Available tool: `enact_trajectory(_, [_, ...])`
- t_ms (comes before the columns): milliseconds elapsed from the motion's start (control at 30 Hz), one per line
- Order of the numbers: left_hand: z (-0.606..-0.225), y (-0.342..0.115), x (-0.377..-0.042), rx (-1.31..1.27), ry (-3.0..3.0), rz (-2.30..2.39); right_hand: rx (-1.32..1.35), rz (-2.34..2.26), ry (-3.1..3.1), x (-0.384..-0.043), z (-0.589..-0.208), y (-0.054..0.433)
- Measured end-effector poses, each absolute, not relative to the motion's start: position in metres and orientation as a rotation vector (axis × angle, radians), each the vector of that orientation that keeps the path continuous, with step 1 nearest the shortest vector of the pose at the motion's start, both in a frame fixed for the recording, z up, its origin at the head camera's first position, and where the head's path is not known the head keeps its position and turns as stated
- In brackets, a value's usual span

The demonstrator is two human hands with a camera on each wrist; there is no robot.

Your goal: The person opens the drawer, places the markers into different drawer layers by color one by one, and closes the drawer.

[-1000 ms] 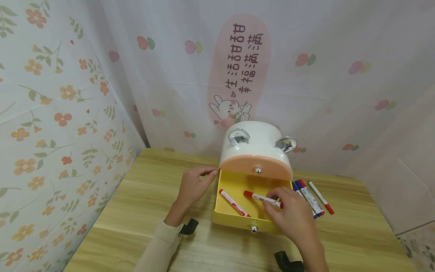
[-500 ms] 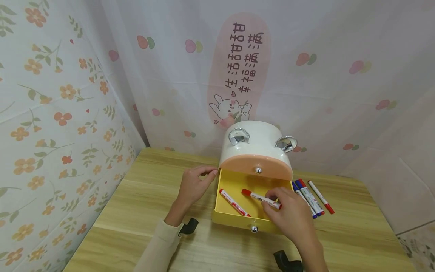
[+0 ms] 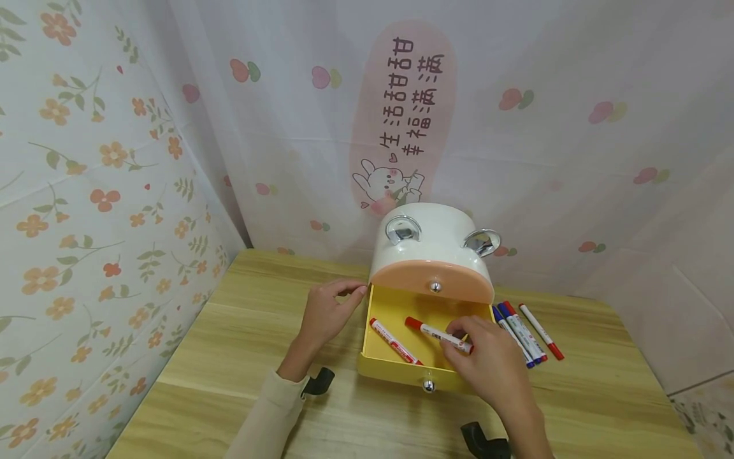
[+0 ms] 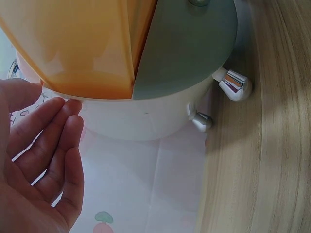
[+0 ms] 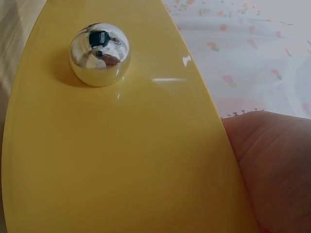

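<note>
My right hand pinches a white marker with a red cap, held slanted over the pulled-out yellow drawer. Another red-and-white marker lies along the drawer's left side. The drawer belongs to a white, round-topped box with an orange upper front. At the box's left edge are the fingertips of my left hand, loosely bent; the left wrist view has this hand beside the white shell. In the right wrist view, the drawer front hides the marker and most of my right hand.
Several blue and red markers lie right of the drawer, with a thin red-capped one beside them. Silver ear-shaped pieces stick out from the box top. A patterned curtain hangs behind the wooden table.
My right hand has shifted slightly left, and the marker's red cap has moved left and a little up over the drawer. The left hand stays at the box edge.
</note>
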State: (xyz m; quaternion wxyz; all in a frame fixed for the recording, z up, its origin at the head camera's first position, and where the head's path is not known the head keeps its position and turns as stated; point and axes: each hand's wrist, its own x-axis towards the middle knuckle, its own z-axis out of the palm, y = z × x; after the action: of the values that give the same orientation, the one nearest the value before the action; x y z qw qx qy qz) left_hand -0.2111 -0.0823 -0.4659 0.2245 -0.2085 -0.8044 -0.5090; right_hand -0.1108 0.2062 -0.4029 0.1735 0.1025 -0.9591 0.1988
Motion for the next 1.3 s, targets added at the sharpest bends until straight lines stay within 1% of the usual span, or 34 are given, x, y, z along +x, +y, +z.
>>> enact_trajectory(1300, [-0.4636, -0.0817, -0.2104, -0.562, -2.227, -1.427, 0.264, 0.600, -2.775, -0.1090, -0.4003, 0.2055])
